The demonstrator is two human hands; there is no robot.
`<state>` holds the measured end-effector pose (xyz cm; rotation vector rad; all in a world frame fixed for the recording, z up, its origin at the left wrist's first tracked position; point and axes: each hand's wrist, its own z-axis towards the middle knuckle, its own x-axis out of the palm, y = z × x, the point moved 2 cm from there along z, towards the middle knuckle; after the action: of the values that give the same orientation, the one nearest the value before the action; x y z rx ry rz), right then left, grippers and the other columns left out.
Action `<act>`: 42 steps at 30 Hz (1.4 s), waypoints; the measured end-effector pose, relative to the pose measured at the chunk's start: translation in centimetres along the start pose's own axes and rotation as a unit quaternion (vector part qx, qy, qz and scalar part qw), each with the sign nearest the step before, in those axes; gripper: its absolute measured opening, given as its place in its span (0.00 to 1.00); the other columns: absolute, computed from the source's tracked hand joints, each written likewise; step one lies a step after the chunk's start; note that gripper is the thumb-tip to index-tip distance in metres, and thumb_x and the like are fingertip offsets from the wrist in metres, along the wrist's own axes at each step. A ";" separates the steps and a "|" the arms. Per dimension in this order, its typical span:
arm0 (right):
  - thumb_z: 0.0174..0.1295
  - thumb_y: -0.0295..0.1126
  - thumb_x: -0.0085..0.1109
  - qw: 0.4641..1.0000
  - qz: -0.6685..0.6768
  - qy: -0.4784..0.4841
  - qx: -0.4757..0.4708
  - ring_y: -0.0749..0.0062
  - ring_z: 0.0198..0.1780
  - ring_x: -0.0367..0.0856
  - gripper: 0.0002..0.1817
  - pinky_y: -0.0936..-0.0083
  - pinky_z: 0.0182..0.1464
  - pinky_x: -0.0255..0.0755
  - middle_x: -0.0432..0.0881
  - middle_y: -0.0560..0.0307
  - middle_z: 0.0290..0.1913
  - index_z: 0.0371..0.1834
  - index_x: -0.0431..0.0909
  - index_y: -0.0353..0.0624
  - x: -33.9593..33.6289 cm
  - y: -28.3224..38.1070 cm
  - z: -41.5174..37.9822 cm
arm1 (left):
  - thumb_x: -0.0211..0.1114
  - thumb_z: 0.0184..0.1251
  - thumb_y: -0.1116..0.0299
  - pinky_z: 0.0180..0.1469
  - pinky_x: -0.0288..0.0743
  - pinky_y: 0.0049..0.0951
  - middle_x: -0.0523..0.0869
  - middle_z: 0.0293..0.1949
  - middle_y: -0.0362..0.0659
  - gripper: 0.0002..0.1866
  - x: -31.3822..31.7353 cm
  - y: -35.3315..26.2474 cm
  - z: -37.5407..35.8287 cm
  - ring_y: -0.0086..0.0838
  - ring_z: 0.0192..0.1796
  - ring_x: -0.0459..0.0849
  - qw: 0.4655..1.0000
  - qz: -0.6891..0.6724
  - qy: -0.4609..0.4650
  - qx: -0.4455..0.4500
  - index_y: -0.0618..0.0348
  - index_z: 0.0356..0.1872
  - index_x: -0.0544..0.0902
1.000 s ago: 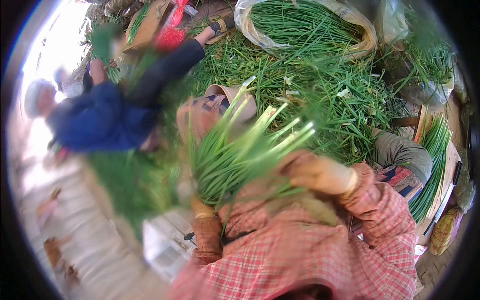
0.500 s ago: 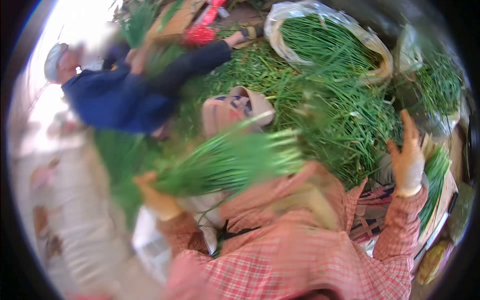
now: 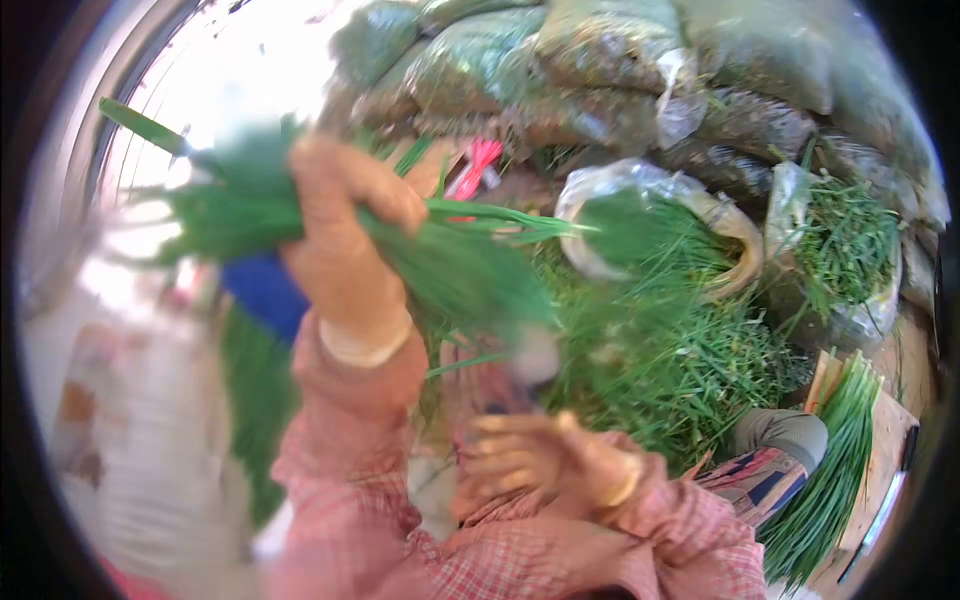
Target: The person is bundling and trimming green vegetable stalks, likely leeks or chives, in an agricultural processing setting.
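My left hand (image 3: 345, 230), in a tan glove, is raised at the left with its fingers wrapped round a bunch of chives (image 3: 455, 265). The bunch lies sideways, blurred by motion, with leaves out to the left and paler stalk ends pointing right. Lower down, over my lap, my right hand (image 3: 540, 460) has its gloved fingers stretched out and holds nothing. Beyond both hands lies a heap of loose green leaves (image 3: 680, 370). To the right, another chive bunch (image 3: 830, 470) rests on a wooden board (image 3: 880, 480).
A clear plastic bag (image 3: 590, 200) holds more chives, with a second bag (image 3: 790, 215) of greens beside it. Filled sacks (image 3: 610, 45) are stacked at the back. A long blade (image 3: 880, 515) lies at the board's edge. Another person's blue clothing (image 3: 262, 295) shows behind my left hand.
My left hand has risen and now grips the bunch, which was over my lap. My right hand has come from the far right to the middle. The view has tilted up, showing the sacks.
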<state>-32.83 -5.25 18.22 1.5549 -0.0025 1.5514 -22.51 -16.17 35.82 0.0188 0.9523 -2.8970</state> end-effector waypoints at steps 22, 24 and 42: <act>0.49 0.33 0.64 0.964 -0.026 -0.218 -0.147 0.79 0.20 0.64 0.16 0.82 0.22 0.57 0.66 0.62 0.19 0.34 0.69 0.37 -7.0 4.6 -14.3 | 0.60 0.50 0.71 0.40 0.73 0.29 0.80 0.38 0.43 0.13 9.1 -0.4 -24.4 0.32 0.40 0.79 0.662 -0.284 0.675 0.156 0.59 0.40 0.78; 0.48 0.32 0.65 0.959 -0.030 -0.256 -0.114 0.78 0.19 0.64 0.15 0.81 0.22 0.57 0.66 0.61 0.19 0.33 0.69 0.36 -5.9 4.6 -15.4 | 0.61 0.51 0.73 0.42 0.73 0.29 0.80 0.40 0.44 0.16 7.6 0.6 -22.4 0.33 0.41 0.79 0.755 -0.253 0.598 0.091 0.61 0.44 0.77; 0.46 0.20 0.65 0.901 -0.166 -0.400 0.019 0.74 0.25 0.76 0.20 0.78 0.23 0.70 0.76 0.58 0.29 0.44 0.71 0.38 -5.9 -0.6 -16.8 | 0.69 0.50 0.69 0.25 0.69 0.28 0.77 0.20 0.43 0.10 9.8 5.4 -17.1 0.31 0.21 0.75 0.953 0.149 0.245 -0.096 0.56 0.33 0.80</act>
<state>-46.99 1.38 9.71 2.0015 -0.1602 0.5785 -32.06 -11.21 18.47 0.8237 1.1728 -2.5471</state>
